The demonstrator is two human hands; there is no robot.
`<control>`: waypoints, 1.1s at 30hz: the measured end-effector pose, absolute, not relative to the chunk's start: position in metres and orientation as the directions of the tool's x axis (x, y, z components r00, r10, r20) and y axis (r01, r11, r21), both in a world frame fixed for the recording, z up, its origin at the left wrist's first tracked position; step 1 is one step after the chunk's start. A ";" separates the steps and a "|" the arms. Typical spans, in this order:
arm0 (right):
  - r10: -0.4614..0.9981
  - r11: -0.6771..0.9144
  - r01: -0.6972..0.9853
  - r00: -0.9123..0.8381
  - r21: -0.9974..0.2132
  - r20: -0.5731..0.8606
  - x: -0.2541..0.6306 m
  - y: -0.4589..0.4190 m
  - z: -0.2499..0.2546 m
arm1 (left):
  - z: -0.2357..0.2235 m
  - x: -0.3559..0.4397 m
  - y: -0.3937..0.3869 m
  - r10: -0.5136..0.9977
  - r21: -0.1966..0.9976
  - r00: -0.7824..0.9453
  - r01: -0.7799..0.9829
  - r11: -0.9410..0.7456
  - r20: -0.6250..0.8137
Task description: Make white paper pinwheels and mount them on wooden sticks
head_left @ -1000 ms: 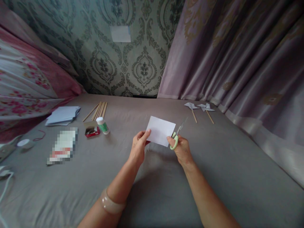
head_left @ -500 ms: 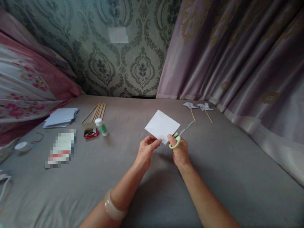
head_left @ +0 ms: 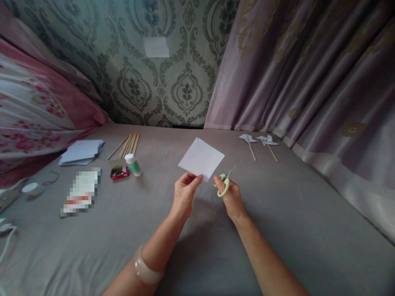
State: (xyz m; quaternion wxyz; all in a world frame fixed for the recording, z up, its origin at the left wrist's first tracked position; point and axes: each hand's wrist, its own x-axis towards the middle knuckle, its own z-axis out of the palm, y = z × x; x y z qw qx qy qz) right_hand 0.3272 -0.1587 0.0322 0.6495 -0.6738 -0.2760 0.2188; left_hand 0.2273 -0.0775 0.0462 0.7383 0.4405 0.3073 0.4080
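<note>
My left hand [head_left: 186,191] pinches the near corner of a white square sheet of paper [head_left: 202,158] between thumb and fingers. The sheet is held up above the grey cloth, turned like a diamond, and a short line or slit shows at its far corner. In my right hand [head_left: 231,197] is a pair of scissors [head_left: 224,184] with pale green handles. Its blades point up and to the right, apart from the paper; they are blurred, so how far they are spread is unclear.
On the left lie a stack of white paper [head_left: 80,152], several wooden sticks [head_left: 129,144], a white-and-green bottle [head_left: 133,165], a small red box [head_left: 119,172] and a pixelated packet [head_left: 80,191]. Two paper pinwheels [head_left: 247,139] on sticks lie at the back right, near the curtain [head_left: 271,74].
My left hand has moved left with the paper. The scissors have drawn away from the sheet's edge, and my right hand no longer touches the paper.
</note>
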 end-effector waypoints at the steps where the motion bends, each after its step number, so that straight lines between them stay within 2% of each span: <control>1: 0.700 -0.050 0.132 0.711 -0.990 0.059 0.326 -0.160 0.034 | 0.046 0.226 -0.074 0.883 0.897 0.460 -0.345 0.276 -0.095; 4: 0.841 -0.146 0.298 0.539 -0.944 0.040 0.323 -0.163 0.038 | 0.048 0.222 -0.064 0.902 0.887 0.421 -0.375 0.269 -0.096; 6: 0.906 -0.147 0.413 0.421 -0.899 0.046 0.321 -0.164 0.038 | 0.049 0.220 -0.061 0.911 0.884 0.402 -0.388 0.260 -0.091; 11: 0.972 -0.140 0.558 0.236 -0.818 -0.005 0.316 -0.166 0.032 | 0.050 0.219 -0.060 0.913 0.878 0.396 -0.397 0.266 -0.098; 18: 0.982 -0.139 0.548 0.185 -0.825 -0.043 0.313 -0.167 0.032 | 0.051 0.220 -0.063 0.899 0.867 0.412 -0.385 0.317 -0.146; 33: 0.969 -0.133 0.473 0.248 -0.871 -0.014 0.313 -0.167 0.034 | 0.051 0.221 -0.067 0.883 0.864 0.449 -0.380 0.329 -0.139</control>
